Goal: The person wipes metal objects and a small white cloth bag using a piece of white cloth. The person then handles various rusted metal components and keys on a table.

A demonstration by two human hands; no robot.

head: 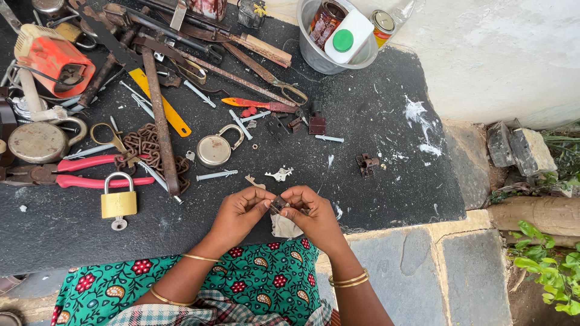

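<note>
Just above my lap, over the dark slab (374,121), I am pinching a small dark metal piece (278,204) between both hands: left hand (241,212) and right hand (311,212) clamping opposite ends, its long axis lying crosswise between them.

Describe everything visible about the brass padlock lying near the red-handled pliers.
The brass padlock has a squarish, yellow-gold body and a silver, U-shaped shackle that looks shut. It lies flat on the dark mat, shackle pointing away from the person, with a small silver key seemingly in its underside. The lower handle of the red-handled pliers passes the shackle top and seems to touch it. Neither hand touches it; the left hand and right hand pinch a small dark piece further right.
</note>
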